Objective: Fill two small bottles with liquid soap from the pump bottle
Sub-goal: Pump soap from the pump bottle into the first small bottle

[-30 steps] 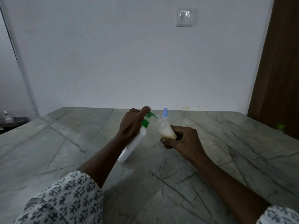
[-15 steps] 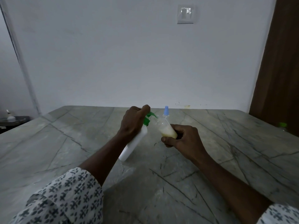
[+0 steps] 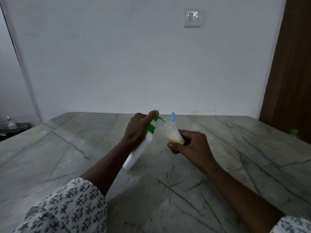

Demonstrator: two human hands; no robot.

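Note:
A white pump bottle (image 3: 140,151) with a green pump head (image 3: 155,122) leans to the right, its base on the grey stone table (image 3: 67,157). My left hand (image 3: 139,128) grips its neck, with the thumb on top of the pump. My right hand (image 3: 190,143) holds a small clear bottle (image 3: 174,135), tilted left, partly filled with pale yellow soap. Its mouth meets the green spout. Just behind it stands a second small bottle, of which only the blue cap (image 3: 173,117) shows.
A white wall with a light switch (image 3: 192,17) rises behind the table. A brown door (image 3: 292,64) is at the right, with a green-capped object (image 3: 293,132) beyond the table edge. A dark side surface with a small bottle (image 3: 10,123) is at far left.
Both hands hold almost the same pose. The view has shifted slightly, and the pump bottle and small bottle stay pressed together.

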